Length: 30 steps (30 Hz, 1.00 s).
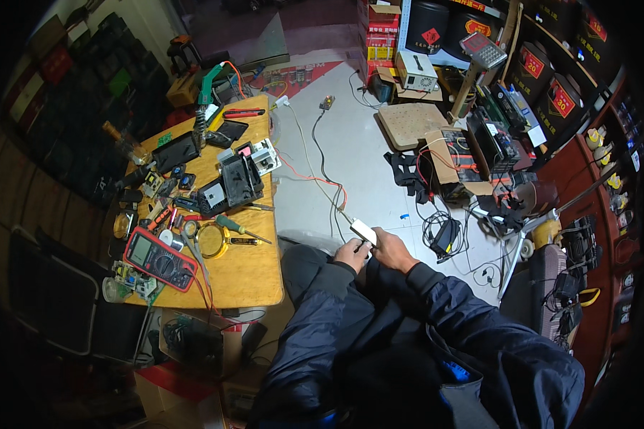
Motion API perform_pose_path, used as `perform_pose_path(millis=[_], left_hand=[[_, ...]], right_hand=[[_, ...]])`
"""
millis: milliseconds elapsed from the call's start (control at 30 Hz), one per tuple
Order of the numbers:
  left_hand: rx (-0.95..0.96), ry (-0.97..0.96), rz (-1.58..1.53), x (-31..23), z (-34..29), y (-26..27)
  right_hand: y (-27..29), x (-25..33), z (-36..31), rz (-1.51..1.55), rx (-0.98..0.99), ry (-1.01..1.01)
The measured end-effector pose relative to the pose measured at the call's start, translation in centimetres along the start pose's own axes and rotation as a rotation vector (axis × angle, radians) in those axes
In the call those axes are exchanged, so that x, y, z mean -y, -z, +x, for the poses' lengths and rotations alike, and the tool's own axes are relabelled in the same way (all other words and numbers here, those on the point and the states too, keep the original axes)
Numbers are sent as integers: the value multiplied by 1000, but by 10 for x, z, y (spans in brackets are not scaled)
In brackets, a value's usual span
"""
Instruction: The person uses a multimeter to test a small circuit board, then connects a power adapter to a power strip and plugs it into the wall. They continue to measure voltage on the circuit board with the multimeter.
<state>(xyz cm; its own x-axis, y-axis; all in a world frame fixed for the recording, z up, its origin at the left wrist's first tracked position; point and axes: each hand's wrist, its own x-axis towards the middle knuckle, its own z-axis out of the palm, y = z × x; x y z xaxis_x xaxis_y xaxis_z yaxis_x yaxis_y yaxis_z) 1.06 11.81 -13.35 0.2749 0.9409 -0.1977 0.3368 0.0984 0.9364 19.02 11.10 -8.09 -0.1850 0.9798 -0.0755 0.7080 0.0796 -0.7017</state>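
right of the table [247, 279], the white block [363, 231] already looks wired at its far end; what remains undone does not show. the left hand [352, 254] curls at its near end, exact hold unclear; the block lies between both hands; the right hand [395, 252] wraps its side.

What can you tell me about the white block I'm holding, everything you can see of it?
The white block is small and oblong, with a smooth surface that looks like plastic. It slants, its far end pointing up and left in the picture, where a pale cord seems to meet it. It is held off to the right of the table. The right hand grips its near end; the left hand is close against it. Its underside is hidden.
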Motion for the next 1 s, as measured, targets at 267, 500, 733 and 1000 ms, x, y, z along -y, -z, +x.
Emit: perform_pose_path(millis=[267, 500, 733, 1000], left_hand=[[91, 132, -183, -7, -17, -3], [105, 220, -355, -7, -18, -10], [25, 89, -212, -7, -14, -14], [32, 86, -229, -14, -10, -22]], right_hand=[[-7, -10, -9, -5, 5, 94], [-5, -9, -16, 31, -20, 153], [-4, -12, -19, -15, -18, 84], [-5, -20, -22, 32, -33, 16]])
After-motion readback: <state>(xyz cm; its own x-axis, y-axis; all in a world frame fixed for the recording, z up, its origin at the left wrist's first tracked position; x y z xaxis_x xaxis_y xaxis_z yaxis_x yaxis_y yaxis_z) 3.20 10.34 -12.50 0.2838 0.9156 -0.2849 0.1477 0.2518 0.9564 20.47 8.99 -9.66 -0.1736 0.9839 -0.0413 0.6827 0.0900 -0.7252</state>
